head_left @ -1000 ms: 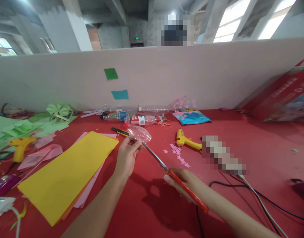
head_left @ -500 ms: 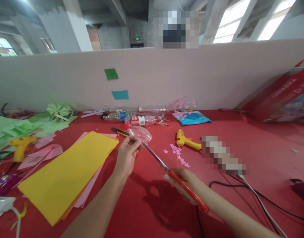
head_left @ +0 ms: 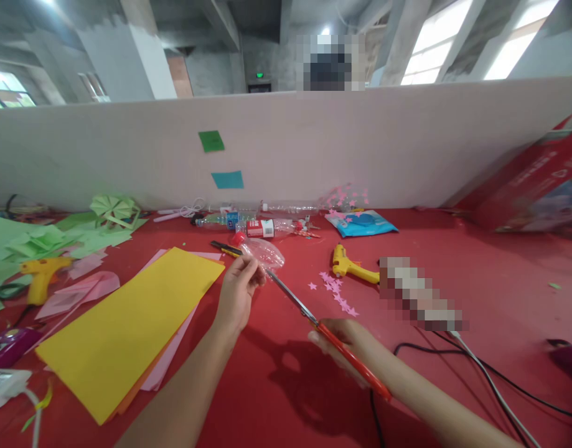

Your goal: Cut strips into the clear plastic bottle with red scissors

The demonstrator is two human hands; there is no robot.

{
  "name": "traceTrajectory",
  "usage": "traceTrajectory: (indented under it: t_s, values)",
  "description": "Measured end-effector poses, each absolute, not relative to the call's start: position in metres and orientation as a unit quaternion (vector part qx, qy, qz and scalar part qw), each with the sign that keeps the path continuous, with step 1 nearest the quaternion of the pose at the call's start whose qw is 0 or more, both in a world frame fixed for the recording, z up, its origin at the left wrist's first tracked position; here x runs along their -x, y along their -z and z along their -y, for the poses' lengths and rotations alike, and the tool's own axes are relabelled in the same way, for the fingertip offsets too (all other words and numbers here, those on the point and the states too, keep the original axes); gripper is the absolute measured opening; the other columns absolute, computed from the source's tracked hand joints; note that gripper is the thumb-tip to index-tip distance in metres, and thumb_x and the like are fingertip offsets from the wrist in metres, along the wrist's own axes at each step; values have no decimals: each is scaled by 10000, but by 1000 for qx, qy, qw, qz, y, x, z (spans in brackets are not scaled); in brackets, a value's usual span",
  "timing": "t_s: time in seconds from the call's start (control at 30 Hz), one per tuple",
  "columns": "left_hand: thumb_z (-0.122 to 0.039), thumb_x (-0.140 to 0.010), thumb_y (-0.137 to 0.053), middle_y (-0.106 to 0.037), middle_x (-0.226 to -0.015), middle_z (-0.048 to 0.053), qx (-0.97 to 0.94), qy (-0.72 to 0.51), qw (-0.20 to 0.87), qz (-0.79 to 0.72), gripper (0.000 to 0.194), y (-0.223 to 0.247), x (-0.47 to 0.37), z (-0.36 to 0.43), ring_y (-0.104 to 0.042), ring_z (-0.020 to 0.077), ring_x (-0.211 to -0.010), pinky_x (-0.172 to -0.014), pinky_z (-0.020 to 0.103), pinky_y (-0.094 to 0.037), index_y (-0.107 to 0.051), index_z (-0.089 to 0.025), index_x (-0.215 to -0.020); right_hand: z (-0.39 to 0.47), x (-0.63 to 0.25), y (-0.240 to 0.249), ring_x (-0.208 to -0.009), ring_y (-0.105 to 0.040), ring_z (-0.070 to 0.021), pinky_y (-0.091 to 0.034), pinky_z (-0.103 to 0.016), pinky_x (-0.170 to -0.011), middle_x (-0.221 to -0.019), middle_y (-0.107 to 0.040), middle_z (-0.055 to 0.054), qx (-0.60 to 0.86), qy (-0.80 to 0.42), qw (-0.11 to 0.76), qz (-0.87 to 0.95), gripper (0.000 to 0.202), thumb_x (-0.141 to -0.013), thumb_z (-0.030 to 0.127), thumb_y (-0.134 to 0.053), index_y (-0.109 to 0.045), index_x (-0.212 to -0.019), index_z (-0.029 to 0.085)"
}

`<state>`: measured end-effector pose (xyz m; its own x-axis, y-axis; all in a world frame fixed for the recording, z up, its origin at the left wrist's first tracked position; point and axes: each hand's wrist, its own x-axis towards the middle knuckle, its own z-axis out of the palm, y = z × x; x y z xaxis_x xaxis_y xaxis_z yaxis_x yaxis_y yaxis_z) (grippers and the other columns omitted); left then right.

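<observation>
My left hand (head_left: 239,287) is closed in a pinch in the middle of the view. What it pinches, if anything, is too small or too clear to make out. Just beyond its fingertips shows a clear plastic bottle piece (head_left: 266,254) with a red cap; whether the fingers touch it I cannot tell. My right hand (head_left: 346,339) grips red-handled scissors (head_left: 292,295). Their blades look nearly closed and point toward the left fingertips. A black and yellow box cutter (head_left: 226,249) lies behind the left hand.
Yellow paper sheets (head_left: 131,330) lie at left, with green paper scraps (head_left: 38,239) beyond. Plastic bottles (head_left: 262,228) line the white partition (head_left: 286,143). Pink stars (head_left: 332,283), a yellow glue gun (head_left: 353,267), a blue packet (head_left: 363,224) and cables (head_left: 488,373) are at right.
My left fingertips have drawn back slightly to the left, leaving a small gap to the scissor tips. The right hand and scissors have hardly moved.
</observation>
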<state>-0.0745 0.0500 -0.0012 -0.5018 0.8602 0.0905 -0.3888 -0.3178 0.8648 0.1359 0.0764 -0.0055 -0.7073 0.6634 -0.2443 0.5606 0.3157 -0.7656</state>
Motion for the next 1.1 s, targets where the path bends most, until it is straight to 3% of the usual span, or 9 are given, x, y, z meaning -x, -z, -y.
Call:
traceTrajectory:
  t_s: [0.27,0.63,0.9,1.1]
  values:
    - [-307,-721,-713,-543,-596,-43,-297,-747,419,-422,210,2,67,-50,-478,67,-565,-569,189,-396,-558,-180,-657,-71,-138,0,-511,-355,-109,-259,-212,-446,-554,-359,47,382,-437,51,813,469,-849,620,-426,-342,-624,217]
    - [-315,-704,-731,-527,-610,-42,-282,-749,422,-427,221,2,68,-49,-470,67,-581,-576,188,-388,-563,-176,-669,-74,-135,2,-465,-352,-103,-248,-210,-433,-487,-319,56,390,-440,59,807,507,-815,656,-463,-329,-596,218]
    - [-301,-796,-641,-501,-601,-37,-349,-712,421,-440,227,7,61,-47,-453,78,-582,-581,200,-373,-531,-180,-639,-73,-139,-4,-505,-348,-99,-262,-206,-449,-571,-336,54,385,-426,57,817,437,-862,562,-467,-331,-634,215]
    - [-303,-809,-628,-497,-597,-37,-354,-708,421,-444,234,9,62,-47,-448,81,-583,-581,200,-369,-521,-183,-639,-76,-137,-2,-474,-377,-101,-270,-215,-449,-536,-353,55,405,-447,37,797,475,-831,613,-485,-331,-620,216]
